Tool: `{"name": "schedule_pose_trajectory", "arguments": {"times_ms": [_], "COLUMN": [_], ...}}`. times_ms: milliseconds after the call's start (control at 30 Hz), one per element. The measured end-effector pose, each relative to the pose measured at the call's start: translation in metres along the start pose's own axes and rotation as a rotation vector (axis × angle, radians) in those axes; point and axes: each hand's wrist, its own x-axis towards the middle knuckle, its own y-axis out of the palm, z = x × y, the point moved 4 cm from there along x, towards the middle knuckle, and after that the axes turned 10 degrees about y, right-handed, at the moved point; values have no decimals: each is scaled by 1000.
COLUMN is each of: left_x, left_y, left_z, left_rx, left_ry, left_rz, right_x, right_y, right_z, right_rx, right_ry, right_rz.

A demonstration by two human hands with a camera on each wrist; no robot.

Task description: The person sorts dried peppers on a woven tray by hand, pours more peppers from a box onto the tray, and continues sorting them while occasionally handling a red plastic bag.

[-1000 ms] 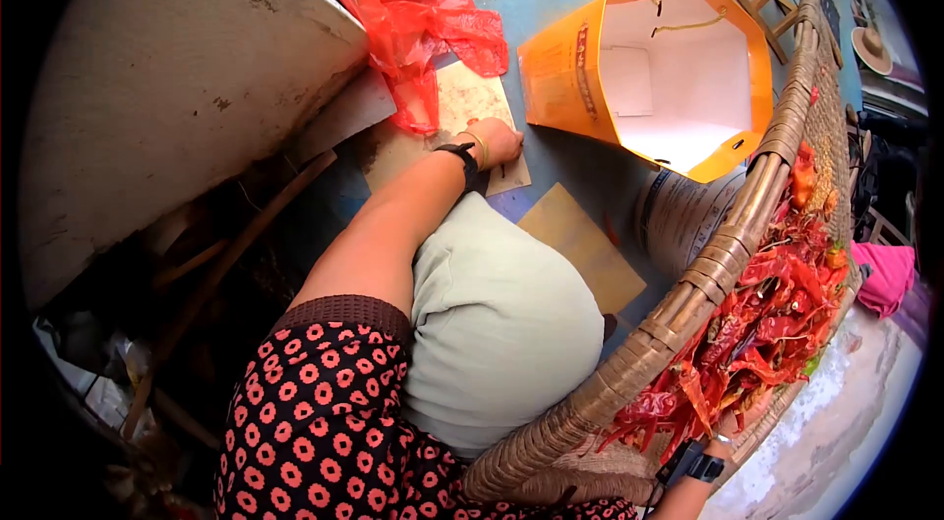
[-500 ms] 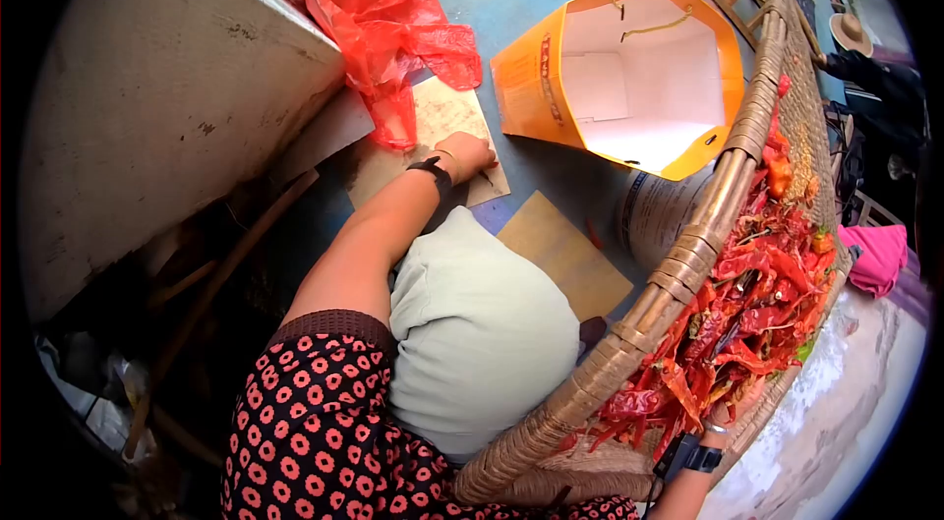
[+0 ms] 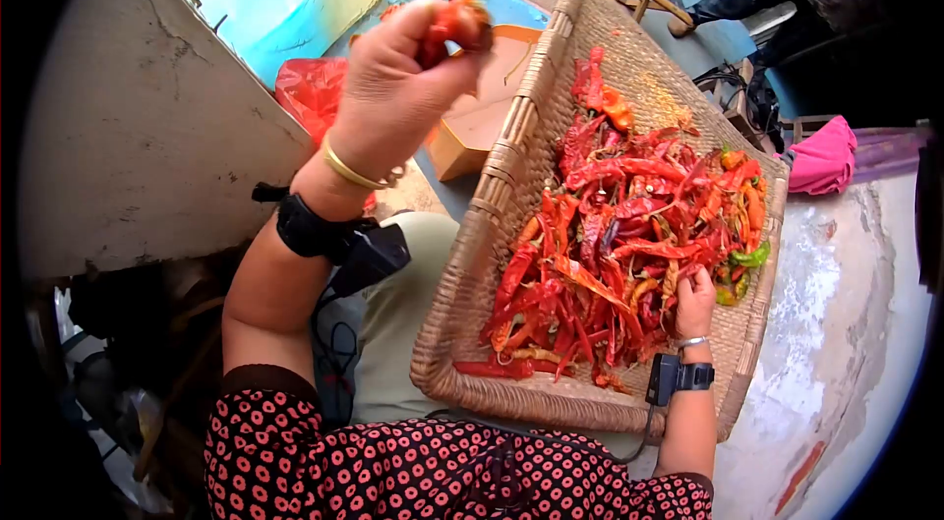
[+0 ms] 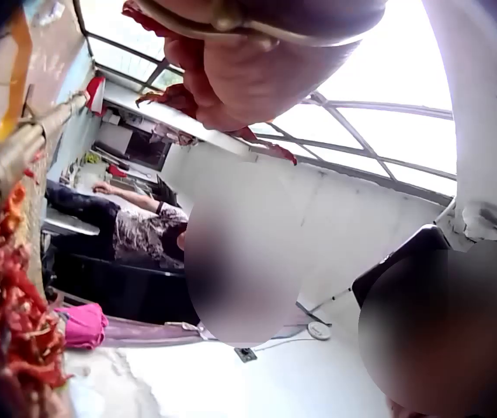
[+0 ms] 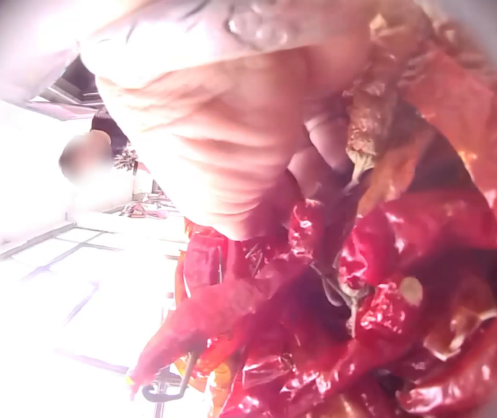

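My left hand (image 3: 393, 92) is raised above the basket's left side, its fingers curled round several dried red peppers (image 3: 457, 27). In the left wrist view, that hand (image 4: 261, 74) has shrivelled red pieces (image 4: 179, 97) sticking out between its fingers. A large heap of red peppers (image 3: 629, 235) lies in the woven basket (image 3: 489, 196). My right hand (image 3: 696, 306) is low in the heap at its right side. The right wrist view has this hand (image 5: 214, 131) with bent fingers and its thumb against a red pepper (image 5: 305, 228); the fingertips are partly hidden.
Left of the basket are a red plastic bag (image 3: 313, 92), an orange-edged box (image 3: 462, 148) and a pale wall panel (image 3: 147, 117). Green peppers (image 3: 752, 256) lie at the heap's right edge. A pink cloth (image 3: 824, 158) hangs at right; another person's leg (image 3: 742, 4) shows behind.
My left hand has risen from the flat board by the red bag and now holds peppers. The head view has turned toward the basket, showing more of the heap and my right hand.
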Motion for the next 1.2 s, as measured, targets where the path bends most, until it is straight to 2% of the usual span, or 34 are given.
{"name": "schedule_pose_trajectory", "arguments": {"times_ms": [67, 133, 200, 267, 333, 400, 467, 533, 633, 700, 733, 800, 867, 933, 1000, 1067, 1133, 1200], "left_x": [1, -7, -20, -41, -62, -81, -96, -105, -119, -133, -137, -137, -136, -119, -91, -53, -22, -17], "left_y": [55, 108, 148, 172, 190, 199, 200, 204, 204, 205, 208, 211, 213, 219, 222, 220, 197, 160], "left_z": [-25, -23, -3, 7, 16, 36, 45, 40, 52, 57, 47, 35, 29, 6, -11, -33, -21, 0], "left_rx": [93, 98, 341, 696, 1003, 1028, 1052, 1071, 1001, 1002, 1042, 1068, 889, 871, 854, 955, 1039, 1440], "left_ry": [53, 114, 263, 249, 351, 308, 188, 78, 206, 219, 204, 159, 113, 63, 149, 88, 87, -5], "left_rz": [199, 391, 559, 732, 872, 894, 944, 1126, 1303, 1395, 1442, 1505, 1624, 1645, 1572, 1457, 1153, 937], "right_x": [-2, 0, -11, -14, -18, -18, -24, -24, -27, -25, -24, -25, -26, -26, -24, -32, -40, -29], "right_y": [7, 5, 5, 7, 8, 10, 9, 8, 5, 9, 7, 6, 0, -5, -12, -26, -40, -43], "right_z": [9, 8, 33, 38, 42, 41, 47, 46, 47, 48, 53, 50, 52, 46, 42, 39, 42, 28], "right_rx": [59, -35, -232, -286, -347, -435, -504, -525, -555, -737, -717, -857, -908, -1025, -1115, -1131, -1158, -1148], "right_ry": [-28, -104, -129, -240, -251, -366, -385, -380, -467, -360, -366, -261, -190, -49, 30, 96, 210, 205], "right_rz": [-15, -25, -95, -137, -145, -210, -241, -284, -354, -246, -255, -104, -63, 57, 139, 154, 240, 257]}}
